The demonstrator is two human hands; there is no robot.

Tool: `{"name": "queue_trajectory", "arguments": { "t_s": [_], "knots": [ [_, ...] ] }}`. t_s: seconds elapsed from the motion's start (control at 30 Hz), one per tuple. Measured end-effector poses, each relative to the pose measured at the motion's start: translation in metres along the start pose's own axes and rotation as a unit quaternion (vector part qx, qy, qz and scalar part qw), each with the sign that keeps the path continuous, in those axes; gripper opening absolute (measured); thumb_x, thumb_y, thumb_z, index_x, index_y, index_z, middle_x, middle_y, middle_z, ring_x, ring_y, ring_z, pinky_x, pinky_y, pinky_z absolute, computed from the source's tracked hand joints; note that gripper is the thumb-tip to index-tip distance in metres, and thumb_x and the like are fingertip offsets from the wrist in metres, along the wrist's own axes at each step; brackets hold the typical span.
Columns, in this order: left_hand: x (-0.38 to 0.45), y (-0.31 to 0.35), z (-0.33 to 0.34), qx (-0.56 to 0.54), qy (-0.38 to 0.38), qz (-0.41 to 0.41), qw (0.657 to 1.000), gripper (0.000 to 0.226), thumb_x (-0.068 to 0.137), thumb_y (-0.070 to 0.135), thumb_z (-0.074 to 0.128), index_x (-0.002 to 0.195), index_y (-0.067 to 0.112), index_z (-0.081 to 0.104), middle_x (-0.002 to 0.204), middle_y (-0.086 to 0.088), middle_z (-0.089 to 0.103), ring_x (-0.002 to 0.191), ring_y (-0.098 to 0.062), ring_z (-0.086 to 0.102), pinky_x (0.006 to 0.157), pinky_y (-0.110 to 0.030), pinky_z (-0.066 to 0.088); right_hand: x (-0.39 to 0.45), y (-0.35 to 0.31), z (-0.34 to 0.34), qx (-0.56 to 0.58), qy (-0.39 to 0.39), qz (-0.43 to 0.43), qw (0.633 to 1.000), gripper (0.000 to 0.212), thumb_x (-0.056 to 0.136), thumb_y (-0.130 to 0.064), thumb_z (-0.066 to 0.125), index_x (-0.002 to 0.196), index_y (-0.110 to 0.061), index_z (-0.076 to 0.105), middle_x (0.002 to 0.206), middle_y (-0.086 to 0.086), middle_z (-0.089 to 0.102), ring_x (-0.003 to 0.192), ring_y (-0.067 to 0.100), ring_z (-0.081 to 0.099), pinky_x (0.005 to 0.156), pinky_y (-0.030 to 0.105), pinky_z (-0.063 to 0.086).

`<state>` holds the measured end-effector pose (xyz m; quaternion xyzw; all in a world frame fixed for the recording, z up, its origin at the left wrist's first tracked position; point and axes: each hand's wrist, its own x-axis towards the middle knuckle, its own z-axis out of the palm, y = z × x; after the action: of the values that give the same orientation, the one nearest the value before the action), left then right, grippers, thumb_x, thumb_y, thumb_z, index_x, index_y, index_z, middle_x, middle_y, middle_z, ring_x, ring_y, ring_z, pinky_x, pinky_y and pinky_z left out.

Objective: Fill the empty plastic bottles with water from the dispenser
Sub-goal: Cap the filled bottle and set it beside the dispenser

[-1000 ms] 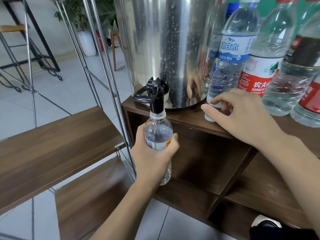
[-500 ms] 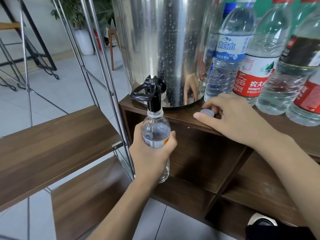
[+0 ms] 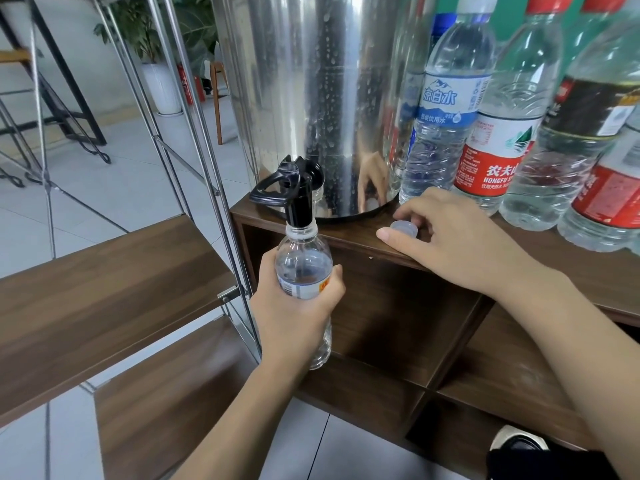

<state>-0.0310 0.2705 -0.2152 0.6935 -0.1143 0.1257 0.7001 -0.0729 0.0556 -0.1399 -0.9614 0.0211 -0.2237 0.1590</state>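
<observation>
My left hand point(image 3: 294, 313) grips a small clear plastic bottle point(image 3: 303, 268) around its middle and holds it upright, its open mouth right under the black tap point(image 3: 298, 199) of the steel water dispenser point(image 3: 311, 98). I cannot make out any stream of water. My right hand point(image 3: 460, 244) rests on the wooden shelf top point(image 3: 349, 237), thumb flat along the front edge, fingers curled round a clear bottle cap point(image 3: 403, 227) that sits on the wood.
Several tall labelled plastic bottles stand beside the dispenser on the right, a blue-labelled one point(image 3: 446, 109) nearest and a red-labelled one point(image 3: 495, 157) after it. Metal frame rods point(image 3: 194, 133) and a lower wooden shelf point(image 3: 104, 282) are at the left. Open cubbies lie below the shelf top.
My right hand has lowered the cap from in front of the blue-labelled bottle onto the shelf top. My left hand keeps the bottle under the tap.
</observation>
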Motion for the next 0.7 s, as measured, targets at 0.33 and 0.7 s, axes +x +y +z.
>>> {"name": "queue_trajectory", "arguments": {
  "t_s": [0.33, 0.7],
  "knots": [
    [0.0004, -0.0005, -0.0004, -0.007, -0.003, 0.010, 1.000, 0.051, 0.071, 0.035, 0.087, 0.114, 0.019, 0.065, 0.098, 0.008, 0.073, 0.092, -0.008, 0.071, 0.082, -0.019, 0.055, -0.0005, -0.0019, -0.0013, -0.012, -0.009, 0.005, 1.000, 0.056, 0.087, -0.073, 0.047, 0.109, -0.026, 0.068, 0.092, -0.014, 0.052, 0.079, 0.000, 0.049, 0.074, 0.033, 0.045],
    [0.0007, -0.0031, 0.0000, -0.009, -0.001, 0.012, 1.000, 0.051, 0.071, 0.035, 0.087, 0.114, 0.020, 0.066, 0.098, 0.008, 0.073, 0.091, -0.009, 0.071, 0.083, -0.021, 0.054, -0.0007, -0.0035, -0.0029, -0.021, -0.016, 0.008, 1.000, 0.056, 0.088, -0.073, 0.046, 0.111, -0.026, 0.067, 0.093, -0.015, 0.051, 0.079, -0.001, 0.049, 0.073, 0.030, 0.043]
  ]
}}
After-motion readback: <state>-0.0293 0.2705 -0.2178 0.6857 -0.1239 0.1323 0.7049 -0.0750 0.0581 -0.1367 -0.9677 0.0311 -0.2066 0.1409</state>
